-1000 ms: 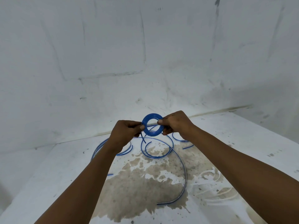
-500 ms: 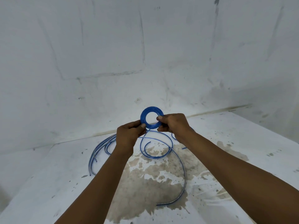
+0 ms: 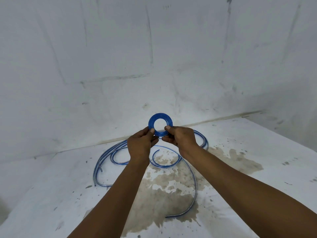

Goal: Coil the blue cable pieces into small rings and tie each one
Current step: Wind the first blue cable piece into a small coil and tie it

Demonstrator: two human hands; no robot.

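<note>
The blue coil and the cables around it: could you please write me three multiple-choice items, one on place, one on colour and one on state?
1. Where is the blue coil?
A. Flat on the stained surface
B. Held up between both hands
C. Hanging on the wall

2. What colour are the loose cable pieces on the white surface?
A. Red
B. Black
C. Blue

3. What is the left hand doing?
A. Pinching the coil's lower left edge
B. Resting flat on the surface
C. Hanging idle, holding nothing

Answers:
1 B: the coil stands clear of the surface, with the right hand gripping its lower right edge.
2 C: the strands curving across the surface are blue.
3 A: its thumb lies on the ring's front, fingers behind.
</note>
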